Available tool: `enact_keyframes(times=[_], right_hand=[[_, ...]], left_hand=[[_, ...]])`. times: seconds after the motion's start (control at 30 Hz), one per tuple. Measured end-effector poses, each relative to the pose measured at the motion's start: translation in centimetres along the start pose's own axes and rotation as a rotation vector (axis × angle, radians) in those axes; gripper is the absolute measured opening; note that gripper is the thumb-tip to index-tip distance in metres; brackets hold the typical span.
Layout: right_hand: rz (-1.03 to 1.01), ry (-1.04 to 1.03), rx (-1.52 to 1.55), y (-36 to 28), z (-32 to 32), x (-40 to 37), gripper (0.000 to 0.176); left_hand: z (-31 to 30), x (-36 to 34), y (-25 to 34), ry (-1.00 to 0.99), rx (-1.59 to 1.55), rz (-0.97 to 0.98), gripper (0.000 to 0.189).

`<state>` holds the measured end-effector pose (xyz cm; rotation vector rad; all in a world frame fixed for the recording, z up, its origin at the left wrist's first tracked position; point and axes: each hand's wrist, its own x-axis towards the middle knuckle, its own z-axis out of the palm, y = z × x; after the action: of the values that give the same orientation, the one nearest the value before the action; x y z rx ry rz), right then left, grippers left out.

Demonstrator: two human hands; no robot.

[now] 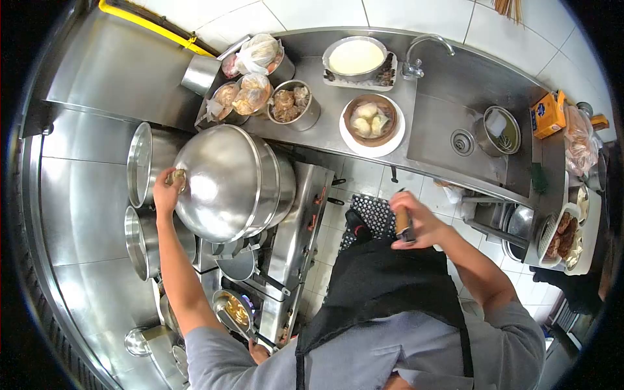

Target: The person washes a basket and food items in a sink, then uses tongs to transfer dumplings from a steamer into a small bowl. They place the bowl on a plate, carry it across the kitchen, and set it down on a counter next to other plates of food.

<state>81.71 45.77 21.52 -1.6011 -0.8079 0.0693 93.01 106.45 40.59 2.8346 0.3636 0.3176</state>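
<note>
My left hand (167, 189) grips the knob on top of a large domed steel lid (221, 179), which sits tilted over a big steamer pot (283, 188) on the stove. My right hand (416, 221) is held near my waist, over the tiled floor, closed around a small wooden-handled tool (403, 224) whose working end I cannot make out. On the steel counter beyond the pot stands a bamboo steamer basket (372, 119) with dumplings on a white plate.
Steel containers of food (289, 104), bagged food (250, 91) and a covered bowl (355, 57) crowd the counter. A sink (455, 130) with a tap and a steel bowl lies to the right. Pots (140, 162) line the wall; a ladle (234, 312) rests lower down.
</note>
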Motion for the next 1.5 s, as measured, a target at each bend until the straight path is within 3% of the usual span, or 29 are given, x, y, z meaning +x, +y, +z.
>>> enact_keyframes(times=[0.07,0.17,0.2,0.27,0.3,0.33,0.4,0.47,0.53,0.57,0.63,0.67,0.7,0.73,0.8,0.87,0.93,1.0,1.07,1.17,1.2,1.23,1.3,1.37,1.4,1.5], right_hand=[[-0.073,-0.060,-0.069,1.4,2.0,1.3,0.078],[-0.160,-0.130,-0.169,4.9,5.5,2.9,0.083],[-0.188,-0.124,-0.231,6.1,6.6,3.6,0.084],[-0.199,-0.119,-0.318,9.5,8.6,4.1,0.083],[-0.184,-0.122,-0.341,11.8,9.4,4.3,0.082],[-0.154,-0.112,-0.411,13.8,9.8,4.5,0.081],[0.046,-0.194,-0.543,16.9,9.4,6.3,0.086],[0.226,-0.187,-0.639,20.9,9.4,7.0,0.088],[0.515,-0.204,-0.607,25.4,9.2,7.5,0.083],[0.779,-0.245,-0.465,26.1,8.4,8.3,0.073],[0.870,-0.241,-0.602,30.0,8.3,8.7,0.067],[0.958,-0.210,-0.571,30.0,7.8,8.9,0.065],[1.049,-0.189,-0.524,29.5,8.0,8.8,0.063],[1.122,-0.342,-0.436,30.1,8.0,8.6,0.063],[1.086,-0.245,-0.458,29.2,9.0,6.6,0.058],[0.931,-0.095,-0.558,26.1,9.2,5.3,0.059],[0.764,0.018,-0.616,21.8,9.1,3.0,0.065],[0.694,0.070,-0.557,18.9,8.5,1.1,0.064],[0.661,0.145,-0.461,15.9,8.0,-0.4,0.056],[0.590,0.347,-0.470,11.0,4.9,0.1,0.038],[0.620,0.594,-0.398,9.9,3.8,1.5,0.023],[0.585,0.716,-0.439,9.6,2.2,2.6,0.023],[0.626,0.850,-0.413,9.5,-1.4,6.6,0.031],[0.638,0.876,-0.409,11.4,-4.4,10.2,0.044],[0.656,0.857,-0.439,12.4,-5.0,11.6,0.051],[0.782,0.722,-0.337,14.4,-5.7,14.6,0.061]], left_hand=[[0.0,-0.2,0.7,-0.012,0.000,-0.033,0.040],[0.0,-0.9,2.9,0.020,0.330,0.020,0.043],[0.7,-2.6,5.7,0.210,0.498,0.160,0.044],[3.7,-6.7,10.2,0.198,0.212,0.210,0.037],[6.5,-9.4,12.4,-0.138,-0.063,-0.088,0.032],[11.8,-13.0,11.1,-0.339,-0.211,0.028,0.028],[20.8,-17.7,15.1,-0.687,-0.013,0.207,0.027],[33.6,-21.7,11.2,-0.992,0.220,0.281,0.034],[44.1,-24.6,5.1,-0.998,0.552,0.455,0.033],[48.3,-25.2,2.3,-1.026,0.713,0.535,0.036],[58.5,-26.4,-4.3,-1.086,1.128,0.668,0.045],[58.2,-25.7,-4.2,-1.095,1.136,0.749,0.050],[61.6,-26.3,-7.0,-1.125,1.025,0.498,0.057],[59.3,-24.8,-4.9,-1.315,0.950,0.514,0.053],[56.8,-23.9,-2.7,-1.370,1.099,0.684,0.045],[57.3,-23.3,-2.3,-1.272,1.104,0.722,0.037],[60.6,-25.5,-6.6,-1.092,0.955,0.647,0.029],[64.1,-27.0,-10.3,-1.015,0.829,0.437,0.029],[57.4,-23.0,-3.9,-1.252,0.965,0.887,0.030],[49.4,-20.0,6.7,-1.143,0.461,0.454,0.030],[46.1,-18.7,10.9,-0.890,0.179,0.358,0.030],[43.1,-17.1,14.9,-0.628,-0.098,0.269,0.031],[38.7,-13.8,20.9,-0.420,-0.756,-0.108,0.028],[35.5,-10.2,26.4,-0.219,-0.902,-0.112,0.028],[35.2,-8.5,27.5,-0.223,-0.727,-0.005,0.028],[35.3,-6.4,28.5,-0.275,-0.453,0.014,0.028]])
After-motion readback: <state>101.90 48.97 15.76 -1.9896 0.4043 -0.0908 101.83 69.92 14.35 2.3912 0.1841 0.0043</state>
